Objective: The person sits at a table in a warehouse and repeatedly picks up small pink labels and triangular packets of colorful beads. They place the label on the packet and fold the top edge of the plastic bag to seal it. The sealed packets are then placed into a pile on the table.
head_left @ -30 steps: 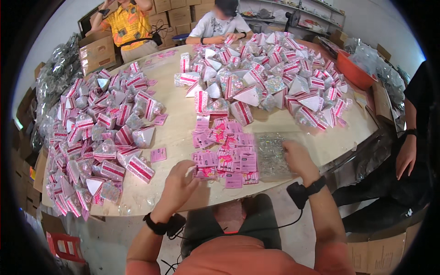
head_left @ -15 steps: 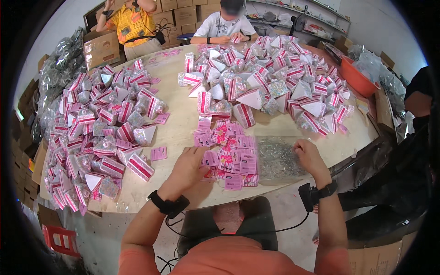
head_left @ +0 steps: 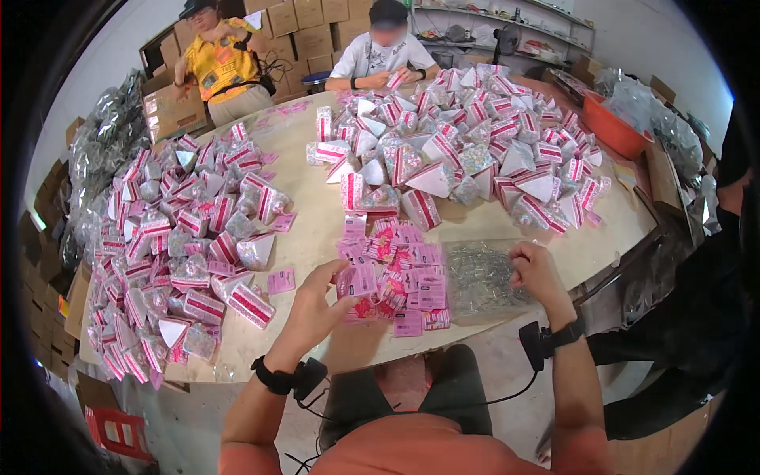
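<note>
My left hand (head_left: 310, 310) grips a pink printed card (head_left: 358, 279) between thumb and fingers, at the left side of a loose pile of pink cards (head_left: 427, 290). Right of that pile lies a clear plastic bag (head_left: 484, 310) with many small metal pieces (head_left: 481, 267) in it; their exact kind is too small to tell. My right hand (head_left: 541, 274) is over the bag's right edge, fingers curled in a pinch. What those fingers hold, if anything, is hidden.
Wrapped pink-and-white wedge-shaped pieces are heaped at left (head_left: 186, 237) and at the far right (head_left: 467, 150). One card (head_left: 281, 281) lies alone. An orange basin (head_left: 613, 127) is at the right edge. One person (head_left: 388, 59) sits opposite; another (head_left: 222, 63) stands far left.
My left hand has lifted a pink card up from the pile's left side. My right hand stays by the bag, its fingers a little more curled. The standing person's arms have come down.
</note>
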The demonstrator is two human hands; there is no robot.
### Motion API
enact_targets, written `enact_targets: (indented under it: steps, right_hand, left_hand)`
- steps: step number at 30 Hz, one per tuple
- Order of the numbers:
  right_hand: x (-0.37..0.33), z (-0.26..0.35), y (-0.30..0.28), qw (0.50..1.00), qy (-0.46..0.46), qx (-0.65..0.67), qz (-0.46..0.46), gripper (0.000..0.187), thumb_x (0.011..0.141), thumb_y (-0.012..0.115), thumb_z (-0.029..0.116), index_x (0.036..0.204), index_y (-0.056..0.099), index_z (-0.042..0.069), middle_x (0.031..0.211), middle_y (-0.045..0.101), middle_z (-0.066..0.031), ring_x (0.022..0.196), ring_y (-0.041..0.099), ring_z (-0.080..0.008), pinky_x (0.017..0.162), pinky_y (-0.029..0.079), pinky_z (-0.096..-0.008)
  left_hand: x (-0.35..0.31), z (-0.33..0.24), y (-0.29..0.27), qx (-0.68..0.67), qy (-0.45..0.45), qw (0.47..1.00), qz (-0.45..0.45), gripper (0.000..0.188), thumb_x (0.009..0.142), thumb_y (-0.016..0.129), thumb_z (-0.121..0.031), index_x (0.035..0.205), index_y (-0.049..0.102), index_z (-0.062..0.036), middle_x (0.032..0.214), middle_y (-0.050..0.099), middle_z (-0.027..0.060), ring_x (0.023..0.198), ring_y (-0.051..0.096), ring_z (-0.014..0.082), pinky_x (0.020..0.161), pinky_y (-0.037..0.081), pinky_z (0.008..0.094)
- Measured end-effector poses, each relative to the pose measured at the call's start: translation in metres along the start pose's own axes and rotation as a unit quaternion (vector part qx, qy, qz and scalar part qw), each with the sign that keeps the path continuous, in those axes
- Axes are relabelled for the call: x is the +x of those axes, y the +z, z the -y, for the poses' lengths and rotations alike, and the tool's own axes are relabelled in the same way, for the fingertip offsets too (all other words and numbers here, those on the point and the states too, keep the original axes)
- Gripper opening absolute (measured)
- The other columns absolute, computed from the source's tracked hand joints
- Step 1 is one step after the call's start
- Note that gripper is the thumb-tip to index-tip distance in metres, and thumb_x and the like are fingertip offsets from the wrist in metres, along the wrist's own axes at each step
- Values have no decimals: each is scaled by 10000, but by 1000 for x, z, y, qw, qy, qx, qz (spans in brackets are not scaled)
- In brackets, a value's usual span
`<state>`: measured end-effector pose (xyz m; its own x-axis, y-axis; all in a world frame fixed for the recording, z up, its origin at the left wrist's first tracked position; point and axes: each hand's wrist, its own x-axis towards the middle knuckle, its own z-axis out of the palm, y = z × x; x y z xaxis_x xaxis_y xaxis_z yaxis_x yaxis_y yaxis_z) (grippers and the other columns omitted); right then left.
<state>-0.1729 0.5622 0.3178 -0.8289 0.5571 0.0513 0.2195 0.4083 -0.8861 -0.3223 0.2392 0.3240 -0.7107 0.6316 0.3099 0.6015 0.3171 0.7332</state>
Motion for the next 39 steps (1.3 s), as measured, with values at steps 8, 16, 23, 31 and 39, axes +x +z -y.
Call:
enact_targets:
  steps: [8,16,23,31,39]
  right_hand:
    - [-24,19,30,977,-9,204,58,77,787,505,35,845,527,-10,659,533,-50,547,536,-107,482,447,-225]
    - [-56,49,66,879,39,447,162,78,806,559,37,874,575,2,686,539,-14,524,479,-53,438,367,-191]
    - [-60,49,77,867,39,466,173,73,803,576,38,852,547,-8,709,562,-49,526,527,-116,469,416,-218]
    - [-67,42,100,871,37,476,118,81,782,613,40,845,563,26,702,561,-23,577,535,-91,478,427,-209]
    - [-69,47,106,784,90,580,200,83,802,604,74,847,537,54,709,544,-11,585,537,-110,505,430,-227]
  left_hand:
    - [-13,-15,9,-41,49,998,5,476,684,667,-60,1132,509,-35,1123,533,97,964,529,188,791,431,303]
    - [-23,-26,17,-48,72,996,24,468,703,678,-111,1135,513,-41,1143,518,107,985,525,191,804,435,307]
    - [-29,-41,15,-68,66,995,26,462,690,674,-71,1122,516,-33,1137,514,132,1001,519,226,830,434,310]
    - [-31,-42,19,-111,70,991,25,465,685,682,-47,1120,517,-36,1150,507,141,1049,513,241,835,447,329]
    - [-34,-37,23,-94,64,993,29,459,695,684,-68,1121,514,-37,1154,507,148,1060,506,271,846,440,343]
